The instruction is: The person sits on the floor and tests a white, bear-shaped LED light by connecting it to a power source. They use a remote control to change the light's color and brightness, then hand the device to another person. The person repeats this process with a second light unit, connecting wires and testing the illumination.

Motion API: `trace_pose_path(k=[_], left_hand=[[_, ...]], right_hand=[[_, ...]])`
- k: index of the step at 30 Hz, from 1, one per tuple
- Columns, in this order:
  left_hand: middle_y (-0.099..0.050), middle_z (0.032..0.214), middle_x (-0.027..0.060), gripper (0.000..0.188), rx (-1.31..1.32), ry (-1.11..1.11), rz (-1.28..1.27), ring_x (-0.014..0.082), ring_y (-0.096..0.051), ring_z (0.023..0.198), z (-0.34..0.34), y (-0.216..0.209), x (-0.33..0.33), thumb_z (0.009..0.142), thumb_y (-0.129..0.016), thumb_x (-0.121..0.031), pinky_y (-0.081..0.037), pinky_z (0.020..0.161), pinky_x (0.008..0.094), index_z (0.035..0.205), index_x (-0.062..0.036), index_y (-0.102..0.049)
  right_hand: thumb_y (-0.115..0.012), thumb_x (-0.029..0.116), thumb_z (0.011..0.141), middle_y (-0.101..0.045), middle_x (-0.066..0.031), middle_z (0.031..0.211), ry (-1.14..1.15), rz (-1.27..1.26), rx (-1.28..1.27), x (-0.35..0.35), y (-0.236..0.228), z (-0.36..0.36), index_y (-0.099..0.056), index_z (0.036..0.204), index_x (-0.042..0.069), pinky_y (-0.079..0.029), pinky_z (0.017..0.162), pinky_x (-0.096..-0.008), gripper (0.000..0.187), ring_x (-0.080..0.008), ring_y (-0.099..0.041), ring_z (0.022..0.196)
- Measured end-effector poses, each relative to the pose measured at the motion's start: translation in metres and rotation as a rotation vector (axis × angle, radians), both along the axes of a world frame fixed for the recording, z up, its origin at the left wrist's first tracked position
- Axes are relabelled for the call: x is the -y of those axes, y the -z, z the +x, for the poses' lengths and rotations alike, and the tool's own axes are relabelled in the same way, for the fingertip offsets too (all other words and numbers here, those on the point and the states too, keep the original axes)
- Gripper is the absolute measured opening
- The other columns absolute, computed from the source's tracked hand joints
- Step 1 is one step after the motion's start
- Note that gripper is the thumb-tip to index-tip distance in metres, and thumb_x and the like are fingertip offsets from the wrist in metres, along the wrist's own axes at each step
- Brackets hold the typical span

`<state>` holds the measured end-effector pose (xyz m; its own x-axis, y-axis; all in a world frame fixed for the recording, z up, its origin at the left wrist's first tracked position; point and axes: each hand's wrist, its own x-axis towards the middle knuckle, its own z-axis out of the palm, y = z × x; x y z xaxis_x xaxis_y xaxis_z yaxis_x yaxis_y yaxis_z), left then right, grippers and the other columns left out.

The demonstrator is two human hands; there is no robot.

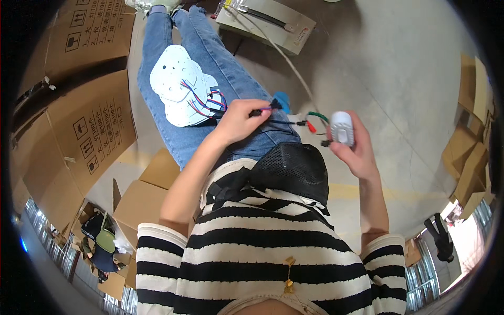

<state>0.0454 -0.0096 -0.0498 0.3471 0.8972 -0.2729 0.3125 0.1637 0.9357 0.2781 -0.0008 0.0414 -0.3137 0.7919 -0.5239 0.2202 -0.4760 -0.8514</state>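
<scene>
My left hand (242,122) is closed around a black cable connector (256,112) with thin coloured wires, just above my thigh. A small blue piece (282,101) shows beyond its fingertips. In my closed right hand (361,152) is a white and grey rounded device (342,129), gripped between thumb and fingers. Beside it, between the hands, are a red clip (311,127), a green wire (318,114) and a small black plug (326,143). A stack of white plates with small holes (176,71) lies on my jeans, red and blue wires (195,100) running from it.
A beige case with a black handle (299,39) stands on the floor ahead, with a pale cable (283,55) leading toward my hands. Large cartons (68,134) line the left, more cardboard (467,152) the right. A black mesh pouch (292,170) sits at my waist.
</scene>
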Motion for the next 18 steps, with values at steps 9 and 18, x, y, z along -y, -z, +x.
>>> trace_pose_path(k=[9,18], left_hand=[[-0.057,0.083,0.0083,0.020,0.342,0.354,-0.365,0.0120,-0.050,0.073,-0.040,-0.055,-0.019,0.077,-0.044,-0.006,-0.038,0.068,0.0232,0.091,-0.0011,-0.058],[-0.058,0.079,0.0119,0.021,0.411,0.437,-0.283,0.0194,-0.054,0.072,-0.046,-0.065,-0.027,0.071,-0.049,-0.003,-0.041,0.066,0.0262,0.089,-0.0007,-0.058]], right_hand=[[-0.052,0.005,0.064,-0.047,-0.0048,0.083,-0.143,-0.082,-0.186,-0.026,0.008,-0.055,-0.041,0.098,0.001,-0.037,0.068,-0.0229,0.036,-0.0103,-0.045,0.076],[-0.053,0.004,0.065,-0.048,-0.0013,0.082,-0.187,-0.145,-0.241,-0.028,0.000,-0.070,-0.040,0.102,0.003,-0.037,0.064,-0.0205,0.039,-0.0065,-0.044,0.074]])
